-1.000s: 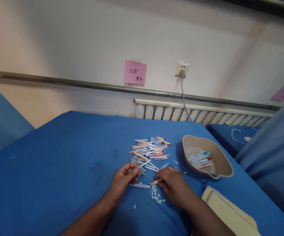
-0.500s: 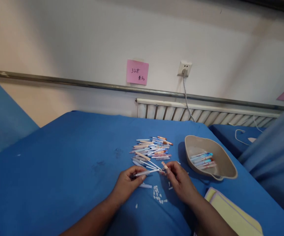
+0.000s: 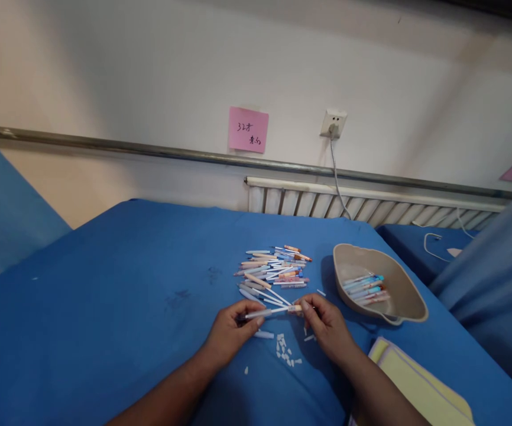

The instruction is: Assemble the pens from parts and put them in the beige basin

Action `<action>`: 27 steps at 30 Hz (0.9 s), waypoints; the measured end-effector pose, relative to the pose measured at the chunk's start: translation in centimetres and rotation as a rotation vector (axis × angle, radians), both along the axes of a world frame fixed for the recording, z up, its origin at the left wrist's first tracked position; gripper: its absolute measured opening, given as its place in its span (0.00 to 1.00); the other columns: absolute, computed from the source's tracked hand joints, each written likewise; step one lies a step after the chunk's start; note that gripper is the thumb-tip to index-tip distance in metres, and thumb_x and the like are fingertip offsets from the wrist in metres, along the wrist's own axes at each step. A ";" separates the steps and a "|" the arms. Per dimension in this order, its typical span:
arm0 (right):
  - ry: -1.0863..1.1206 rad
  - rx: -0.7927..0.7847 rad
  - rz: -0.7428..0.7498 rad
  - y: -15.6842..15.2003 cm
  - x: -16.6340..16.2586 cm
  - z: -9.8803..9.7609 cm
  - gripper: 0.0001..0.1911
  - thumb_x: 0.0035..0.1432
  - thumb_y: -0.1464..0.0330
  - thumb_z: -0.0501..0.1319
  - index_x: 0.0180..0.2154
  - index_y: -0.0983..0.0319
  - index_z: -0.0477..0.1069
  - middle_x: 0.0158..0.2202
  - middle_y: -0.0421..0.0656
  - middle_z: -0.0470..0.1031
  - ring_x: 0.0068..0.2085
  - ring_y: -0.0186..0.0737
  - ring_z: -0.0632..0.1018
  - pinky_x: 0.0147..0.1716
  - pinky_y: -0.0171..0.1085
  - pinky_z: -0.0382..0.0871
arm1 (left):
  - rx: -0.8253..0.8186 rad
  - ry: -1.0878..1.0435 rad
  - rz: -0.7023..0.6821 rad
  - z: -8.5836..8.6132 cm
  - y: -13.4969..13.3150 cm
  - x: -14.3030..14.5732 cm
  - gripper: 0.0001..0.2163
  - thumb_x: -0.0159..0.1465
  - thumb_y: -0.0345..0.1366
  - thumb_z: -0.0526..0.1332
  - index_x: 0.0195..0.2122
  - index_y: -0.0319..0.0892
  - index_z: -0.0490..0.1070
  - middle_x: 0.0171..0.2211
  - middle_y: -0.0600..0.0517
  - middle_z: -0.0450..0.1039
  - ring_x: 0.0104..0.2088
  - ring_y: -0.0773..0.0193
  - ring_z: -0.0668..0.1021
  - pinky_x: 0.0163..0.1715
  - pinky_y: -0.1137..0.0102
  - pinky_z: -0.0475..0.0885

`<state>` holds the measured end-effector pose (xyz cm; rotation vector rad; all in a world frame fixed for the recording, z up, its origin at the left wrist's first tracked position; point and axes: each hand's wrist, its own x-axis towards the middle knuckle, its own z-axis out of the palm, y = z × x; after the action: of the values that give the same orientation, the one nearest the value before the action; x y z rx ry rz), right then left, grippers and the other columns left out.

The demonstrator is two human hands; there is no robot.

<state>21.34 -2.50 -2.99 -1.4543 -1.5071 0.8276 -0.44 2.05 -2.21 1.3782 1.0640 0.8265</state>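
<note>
My left hand [image 3: 235, 329] pinches a clear pen front section with a white refill [image 3: 275, 311] sticking out to the right. From the other side, my right hand [image 3: 323, 324] grips a short orange-tinted pen barrel [image 3: 295, 308], lined up with the refill's end and meeting or overlapping it. Just beyond both hands lies a pile of pen parts and refills [image 3: 274, 269]. Below the held pieces are small white pen tips or plugs [image 3: 283, 350] scattered on the blue sheet. A pale pen barrel [image 3: 263, 335] rests beside my left fingers.
To the right stands a beige basin [image 3: 409, 296] containing several assembled-looking pens [image 3: 366, 290]. A folded yellow cloth [image 3: 420, 381] lies near my right forearm. Behind the blue-covered bed [image 3: 105, 284] are a radiator [image 3: 300, 201] and a wall socket with a cable [image 3: 333, 125].
My right hand has turned the orange-tinted barrel from tilted to nearly level and brought it onto the refill's end. The left hand has barely moved.
</note>
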 end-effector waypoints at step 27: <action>-0.092 0.007 0.149 -1.1 -2.1 0.7 0.07 0.62 0.68 0.52 0.36 0.60 0.68 0.24 0.36 0.69 0.27 0.34 0.71 0.29 0.32 0.61 | 0.007 -0.028 -0.209 0.5 -0.9 0.0 0.10 0.56 0.40 0.62 0.33 0.39 0.70 0.25 0.57 0.66 0.24 0.70 0.68 0.26 0.75 0.62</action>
<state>19.28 -3.57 -2.31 -1.4043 -1.7017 0.8523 -0.40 1.11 -1.73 1.4520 0.8782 0.6946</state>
